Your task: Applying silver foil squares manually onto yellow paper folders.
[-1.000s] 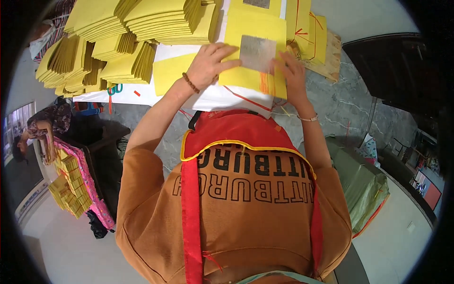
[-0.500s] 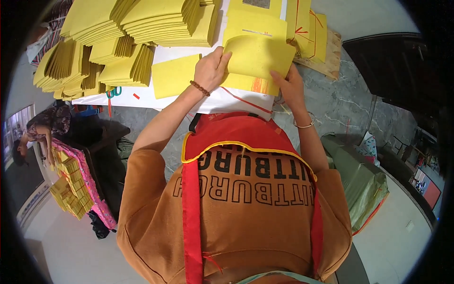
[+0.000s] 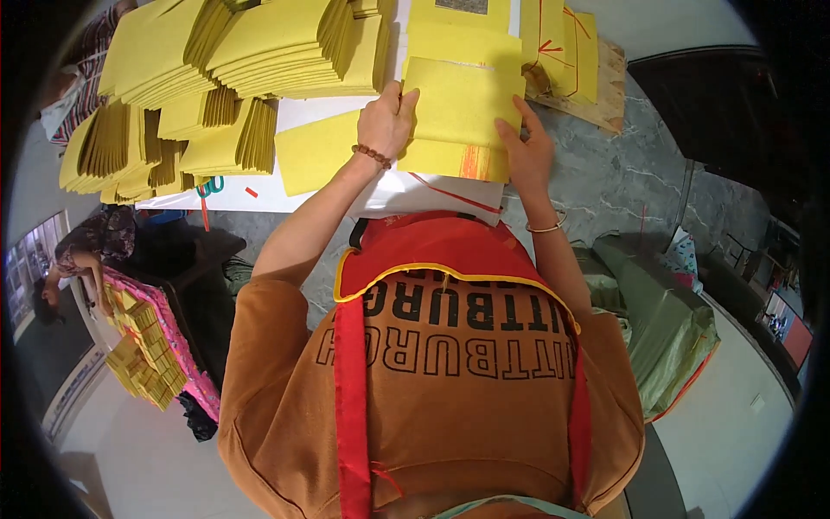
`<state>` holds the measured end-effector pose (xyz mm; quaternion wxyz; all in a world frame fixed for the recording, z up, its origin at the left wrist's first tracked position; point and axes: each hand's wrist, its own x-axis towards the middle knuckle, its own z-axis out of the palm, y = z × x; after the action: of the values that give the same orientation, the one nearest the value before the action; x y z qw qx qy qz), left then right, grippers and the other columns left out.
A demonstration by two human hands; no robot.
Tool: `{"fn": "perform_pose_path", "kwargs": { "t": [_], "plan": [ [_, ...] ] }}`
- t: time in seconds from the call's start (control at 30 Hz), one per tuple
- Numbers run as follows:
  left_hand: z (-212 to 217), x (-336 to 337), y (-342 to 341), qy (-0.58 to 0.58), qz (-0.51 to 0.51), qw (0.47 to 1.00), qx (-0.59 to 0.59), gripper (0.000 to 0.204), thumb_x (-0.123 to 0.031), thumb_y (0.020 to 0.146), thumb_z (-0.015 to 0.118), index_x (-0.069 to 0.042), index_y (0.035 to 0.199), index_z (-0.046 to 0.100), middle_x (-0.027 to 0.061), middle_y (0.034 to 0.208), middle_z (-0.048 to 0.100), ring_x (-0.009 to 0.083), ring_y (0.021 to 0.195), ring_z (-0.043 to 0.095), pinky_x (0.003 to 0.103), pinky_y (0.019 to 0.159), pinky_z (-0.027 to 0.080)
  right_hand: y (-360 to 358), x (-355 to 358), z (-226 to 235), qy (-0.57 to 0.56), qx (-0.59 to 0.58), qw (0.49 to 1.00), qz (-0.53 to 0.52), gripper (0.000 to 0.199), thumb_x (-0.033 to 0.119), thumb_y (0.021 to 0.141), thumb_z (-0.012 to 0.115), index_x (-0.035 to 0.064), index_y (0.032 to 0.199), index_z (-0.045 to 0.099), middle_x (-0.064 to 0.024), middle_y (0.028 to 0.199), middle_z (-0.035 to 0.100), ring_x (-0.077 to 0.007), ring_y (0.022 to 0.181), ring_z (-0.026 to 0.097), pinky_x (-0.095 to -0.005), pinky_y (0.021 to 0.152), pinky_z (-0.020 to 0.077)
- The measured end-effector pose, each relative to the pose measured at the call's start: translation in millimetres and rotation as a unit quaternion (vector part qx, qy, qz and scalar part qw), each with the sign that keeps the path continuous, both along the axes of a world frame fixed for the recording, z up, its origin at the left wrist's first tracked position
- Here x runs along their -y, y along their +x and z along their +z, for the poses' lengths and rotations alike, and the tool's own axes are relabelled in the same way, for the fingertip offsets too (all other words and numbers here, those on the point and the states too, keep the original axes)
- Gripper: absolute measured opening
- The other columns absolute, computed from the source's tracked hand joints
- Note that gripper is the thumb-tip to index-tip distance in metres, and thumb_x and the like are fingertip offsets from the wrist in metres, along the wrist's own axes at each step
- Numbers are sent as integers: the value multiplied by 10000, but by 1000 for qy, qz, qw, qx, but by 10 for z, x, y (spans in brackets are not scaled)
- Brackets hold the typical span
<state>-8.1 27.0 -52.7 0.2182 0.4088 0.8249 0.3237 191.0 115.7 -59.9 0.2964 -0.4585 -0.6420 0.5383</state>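
Note:
A yellow paper sheet (image 3: 458,99) lies flat over a larger yellow sheet (image 3: 441,160) with an orange-red patch at its near right corner. My left hand (image 3: 385,125) is closed at the upper sheet's left edge, thumb along the edge; its other fingers are partly hidden. At the right edge rests my right hand (image 3: 527,147), thumb and forefinger spread apart, touching the paper's side. Left of my left hand, another yellow sheet (image 3: 311,151) lies on the white table top (image 3: 251,177). A red strip (image 3: 454,192) runs along the near edge.
Folded yellow paper stacks (image 3: 268,48) crowd the table's far left. Green-handled scissors (image 3: 210,186) lie at its near left edge. Red-tied yellow bundles (image 3: 562,52) sit on a wooden board (image 3: 609,86) at right. Another person (image 3: 95,242) handles small yellow bundles (image 3: 147,346) at far left.
The upper yellow sheet, bowed up between my hands before, now lies flat. My right hand's fingers have spread at its edge; my left hand stays at the left edge.

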Motion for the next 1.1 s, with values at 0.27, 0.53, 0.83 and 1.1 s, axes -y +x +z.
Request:
{"fn": "perform_pose_path", "kwargs": {
  "t": [0.27,0.53,0.83,1.1],
  "plan": [
    [10,7,-61,22,33,986,160,292,-307,873,572,-20,889,520,162,608,583,328,565,581,439,537,424,-30,-13,-79,-7,15,1000,-18,469,46,813,654,1,1258,514,-88,1092,616,-101,884,577,-220,742,469],
    [388,103,233,134,-180,961,-161,392,-275,865,570,-86,1205,523,144,1236,496,301,1168,426,446,944,316,-70,-4,44,2,61,998,-32,453,82,803,662,13,1234,540,-94,1050,646,-98,876,587,-233,753,473],
    [-98,-72,241,43,-300,895,-328,607,-519,868,471,-174,1363,403,204,1418,307,367,1307,274,506,1053,208,-22,5,-62,44,63,997,-28,465,161,780,655,26,1212,552,-179,1121,607,-264,1000,598,-351,871,441],
    [-105,-95,219,-22,-324,866,-380,601,-521,879,432,-160,1359,407,191,1437,288,359,1337,229,525,1061,179,-234,166,209,430,260,847,170,595,347,795,613,99,1307,439,-100,1404,356,-247,1283,339,-617,993,212]
  ]
}}
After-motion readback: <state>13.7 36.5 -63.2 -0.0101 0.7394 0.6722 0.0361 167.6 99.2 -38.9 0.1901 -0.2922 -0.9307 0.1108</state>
